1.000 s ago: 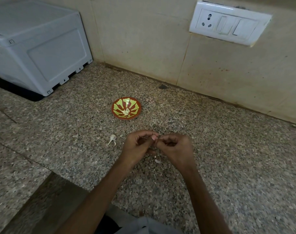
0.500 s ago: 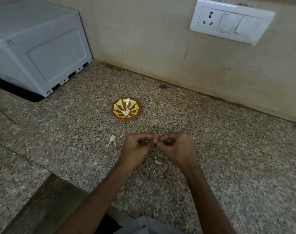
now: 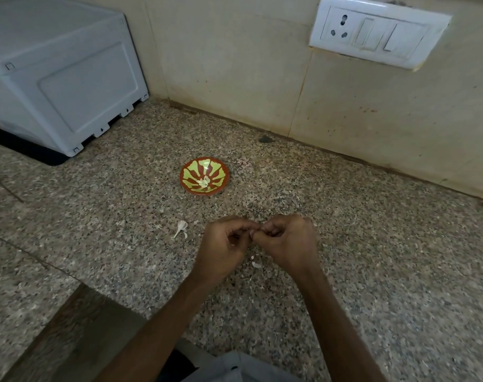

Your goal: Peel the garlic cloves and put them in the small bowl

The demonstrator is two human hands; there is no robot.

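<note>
Left hand (image 3: 223, 250), right hand (image 3: 290, 244) shifted, pinching hidden clove.

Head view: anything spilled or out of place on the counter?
Only peeling litter: a white garlic piece lies on the speckled granite counter beside the left hand, smaller scraps between it and the right hand, both pinching a garlic clove. The small red-and-green bowl sits upright, peeled cloves inside.

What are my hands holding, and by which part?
Left hand and right hand together pinch something small, probably a garlic clove; it is hidden, so which part cannot be told.
</note>
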